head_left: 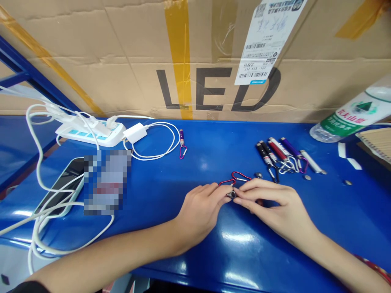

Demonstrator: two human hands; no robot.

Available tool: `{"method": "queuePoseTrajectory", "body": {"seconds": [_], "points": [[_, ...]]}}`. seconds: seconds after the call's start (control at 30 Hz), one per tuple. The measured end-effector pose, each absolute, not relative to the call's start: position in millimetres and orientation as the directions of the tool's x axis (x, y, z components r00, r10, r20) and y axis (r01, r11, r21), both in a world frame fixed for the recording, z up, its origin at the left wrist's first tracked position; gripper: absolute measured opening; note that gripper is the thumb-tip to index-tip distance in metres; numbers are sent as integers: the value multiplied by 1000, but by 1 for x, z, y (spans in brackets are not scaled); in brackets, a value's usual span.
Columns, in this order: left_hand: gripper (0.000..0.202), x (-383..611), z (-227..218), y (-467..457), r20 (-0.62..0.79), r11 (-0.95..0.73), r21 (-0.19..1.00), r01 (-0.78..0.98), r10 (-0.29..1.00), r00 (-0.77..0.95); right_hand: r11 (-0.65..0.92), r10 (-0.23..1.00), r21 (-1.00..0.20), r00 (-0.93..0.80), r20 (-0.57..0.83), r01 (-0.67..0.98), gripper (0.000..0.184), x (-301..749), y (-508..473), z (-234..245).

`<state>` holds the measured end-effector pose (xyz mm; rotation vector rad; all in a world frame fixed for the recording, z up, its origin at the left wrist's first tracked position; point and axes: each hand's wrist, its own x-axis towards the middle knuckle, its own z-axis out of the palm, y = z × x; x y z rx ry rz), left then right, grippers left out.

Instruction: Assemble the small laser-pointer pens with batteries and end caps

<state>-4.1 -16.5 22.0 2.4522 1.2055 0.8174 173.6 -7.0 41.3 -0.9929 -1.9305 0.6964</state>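
Both of my hands meet at the middle of the blue table [214, 146]. My left hand [201, 207] pinches a small metal end cap [231, 194] that carries a red carabiner clip [236, 178]. My right hand [271, 205] is closed around a small keychain flashlight, mostly hidden in the fingers, its end touching the cap. Beside the right hand lie a round button cell [258, 175] and a row of several keychain flashlights [282, 156] in black, red, purple and silver.
A lone purple flashlight [182, 142] lies further back. A white power strip [91, 132] with chargers and cables, a phone [61, 187] and a blurred item sit at the left. A plastic bottle [348, 118] lies at the right. A large cardboard box [195, 57] walls the back.
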Motion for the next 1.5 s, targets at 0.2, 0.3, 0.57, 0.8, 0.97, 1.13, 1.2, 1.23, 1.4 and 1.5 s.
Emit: {"method": "queuePoseTrajectory", "body": {"seconds": [0.2, 0.3, 0.57, 0.8, 0.97, 1.13, 1.2, 1.23, 1.4, 1.5], "points": [[34, -4, 23, -16, 320, -611, 455, 647, 791, 522, 548, 824, -745, -400, 401, 381, 10, 175, -4, 41], [30, -4, 22, -17, 290, -580, 481, 657, 813, 505, 555, 829, -716, -352, 434, 423, 5, 175, -5, 40], [25, -3, 24, -21, 207, -549, 503, 667, 826, 524, 601, 789, -691, -438, 432, 401, 13, 177, -4, 39], [13, -5, 26, -24, 169, -476, 630, 614, 855, 490, 616, 774, -692, -453, 443, 376, 15, 180, -4, 37], [10, -6, 19, -22, 221, -523, 651, 551, 825, 521, 624, 760, -706, -471, 448, 335, 16, 178, -5, 37], [14, -5, 17, -21, 261, -542, 679, 495, 809, 527, 559, 804, -749, -452, 386, 355, 14, 177, -7, 37], [15, -6, 17, -21, 296, -559, 685, 467, 800, 522, 504, 835, -781, -438, 332, 369, 16, 176, -7, 38], [15, -6, 17, -21, 318, -572, 681, 457, 793, 520, 480, 846, -795, -434, 309, 371, 17, 176, -8, 39], [17, -7, 12, -21, 431, -649, 609, 456, 754, 497, 351, 893, -859, -411, 186, 373, 22, 174, -9, 41], [20, -7, 11, -22, 463, -671, 577, 466, 739, 490, 259, 916, -889, -388, 103, 378, 24, 173, -9, 42]]}}
